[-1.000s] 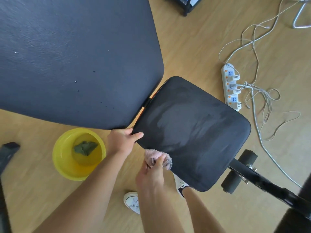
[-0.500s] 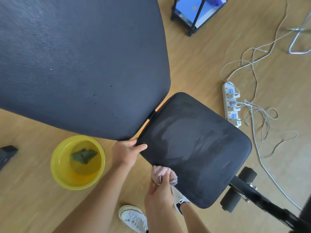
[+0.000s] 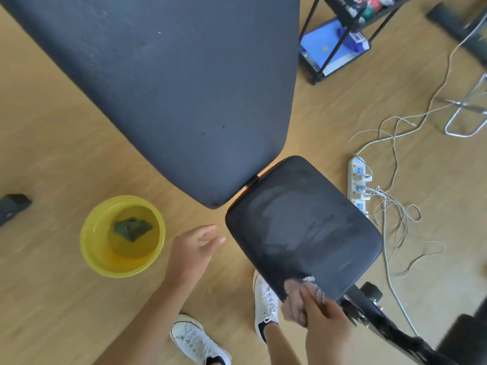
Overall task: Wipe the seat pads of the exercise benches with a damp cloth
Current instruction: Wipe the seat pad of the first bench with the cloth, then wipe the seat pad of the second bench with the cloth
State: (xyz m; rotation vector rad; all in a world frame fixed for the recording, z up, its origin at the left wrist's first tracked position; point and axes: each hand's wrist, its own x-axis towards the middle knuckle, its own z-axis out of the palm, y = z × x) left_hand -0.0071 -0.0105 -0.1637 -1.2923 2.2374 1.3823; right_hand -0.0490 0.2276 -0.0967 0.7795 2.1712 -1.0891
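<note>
The black seat pad [image 3: 303, 222] of the bench shows pale damp streaks across its middle. My right hand [image 3: 316, 312] is closed on a pinkish cloth [image 3: 303, 285] and presses it against the pad's near edge. My left hand [image 3: 195, 248] hovers just left of the pad, fingers apart, touching nothing. The large black back pad [image 3: 171, 83] fills the upper left of the view.
A yellow bowl [image 3: 89, 248] of water with a green cloth [image 3: 131, 227] in it stands on the wooden floor at the left. A power strip [image 3: 359, 188] and tangled white cables [image 3: 395, 206] lie right of the seat. A black rack [image 3: 340, 40] stands at the back. My white shoes [image 3: 266, 299] are below the pad.
My left hand has let go of the seat pad's corner and drawn back. My right hand has slid the cloth rightward along the pad's near edge. The view has shifted.
</note>
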